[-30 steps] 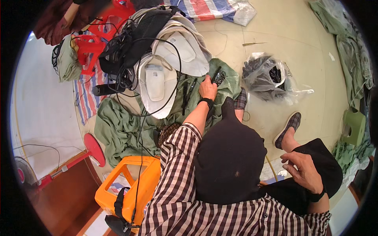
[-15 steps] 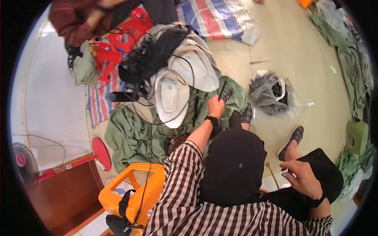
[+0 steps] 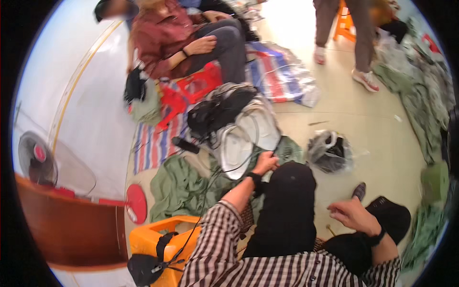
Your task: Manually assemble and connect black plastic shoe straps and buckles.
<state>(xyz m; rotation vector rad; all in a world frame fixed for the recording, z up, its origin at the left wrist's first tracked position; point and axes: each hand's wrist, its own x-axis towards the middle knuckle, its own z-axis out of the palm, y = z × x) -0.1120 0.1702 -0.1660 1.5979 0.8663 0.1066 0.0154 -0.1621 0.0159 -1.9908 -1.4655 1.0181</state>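
Note:
In the middle, my left hand (image 3: pixel 265 163) reaches past my left knee, its fingers closed round a thin dark thing too blurred to name. Just beyond it lie white oval shells with beige rims (image 3: pixel 236 150), stacked beside a black cloth bundle (image 3: pixel 215 115). Green fabric (image 3: pixel 179 189) spreads over the floor under and around them. A black cable runs across the shells and down along my left arm. My right hand (image 3: pixel 354 215) hangs over my right leg, fingers loosely apart, holding nothing. Nearest to it is a black cap-shaped thing (image 3: pixel 392 215).
An orange stool (image 3: pixel 165 227) stands at my left, a fan (image 3: pixel 38 155) and its red base (image 3: pixel 136 204) beyond. A clear bag of dark items (image 3: pixel 330 152) sits right of the shells. One person sits beside a red stool (image 3: pixel 201 85); another stands far right. Green cloth lines the right edge.
The view has tilted up, so the floor things sit lower, and the standing person has come into view. My left hand stays near the shells; my right hand still hangs over my leg.

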